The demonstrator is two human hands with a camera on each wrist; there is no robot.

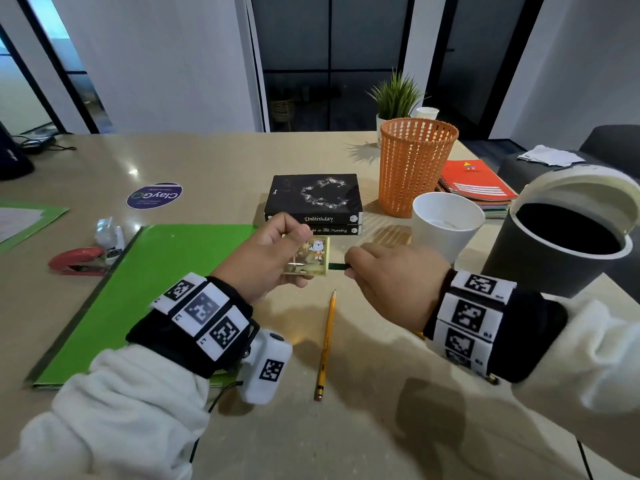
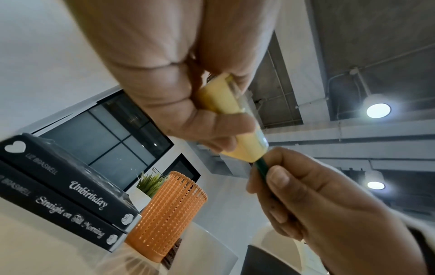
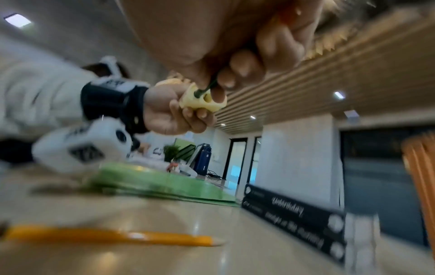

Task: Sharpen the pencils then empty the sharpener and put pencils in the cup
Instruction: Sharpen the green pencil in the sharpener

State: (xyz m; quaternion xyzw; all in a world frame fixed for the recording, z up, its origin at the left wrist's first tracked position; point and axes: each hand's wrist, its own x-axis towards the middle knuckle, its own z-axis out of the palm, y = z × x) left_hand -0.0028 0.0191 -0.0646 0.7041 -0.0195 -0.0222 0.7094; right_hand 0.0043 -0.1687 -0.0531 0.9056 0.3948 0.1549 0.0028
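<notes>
My left hand [image 1: 277,252] grips a small yellow box sharpener [image 1: 310,259] with a cartoon picture, held above the table. My right hand [image 1: 381,271] pinches a dark green pencil [image 1: 336,266] whose tip sits in one of the sharpener's holes [image 3: 197,94]. In the left wrist view the green pencil [image 2: 261,167] enters the sharpener [image 2: 244,147] from below. A yellow pencil [image 1: 326,344] with an eraser lies on the table between my wrists. A white paper cup [image 1: 446,225] stands to the right of the sharpener.
Two stacked black books [image 1: 313,199] lie behind my hands, with an orange mesh basket [image 1: 414,164] and a dark bin with an open lid [image 1: 561,244] to the right. A green folder [image 1: 138,289], red stapler [image 1: 78,261] and notebooks [image 1: 474,185] also lie on the table.
</notes>
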